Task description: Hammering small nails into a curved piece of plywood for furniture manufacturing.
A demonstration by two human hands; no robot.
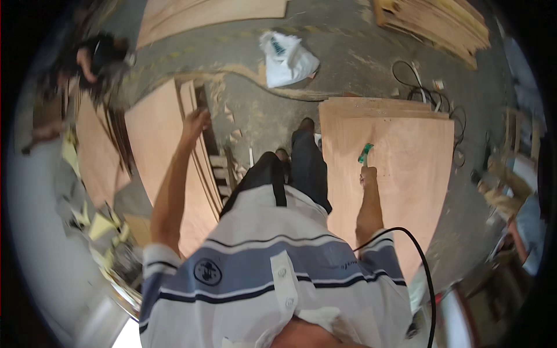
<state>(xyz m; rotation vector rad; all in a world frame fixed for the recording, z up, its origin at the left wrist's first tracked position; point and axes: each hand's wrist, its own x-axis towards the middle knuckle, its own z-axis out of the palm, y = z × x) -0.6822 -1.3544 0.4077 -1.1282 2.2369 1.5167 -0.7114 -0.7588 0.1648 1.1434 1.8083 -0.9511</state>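
My right hand is closed round the handle of a hammer with a green head, held over the plywood stack on the right. The top sheet of that stack is pale and reddish, with small marks near the hammer. My left hand is above the inner edge of another stack of plywood sheets on the left. Its fingers look curled; whatever they may hold is hidden or too small to name.
A white sack lies on the floor ahead. Black cable curls beyond the right stack. More boards are piled at the far right, with plywood at the far left. One person is at left, another at right.
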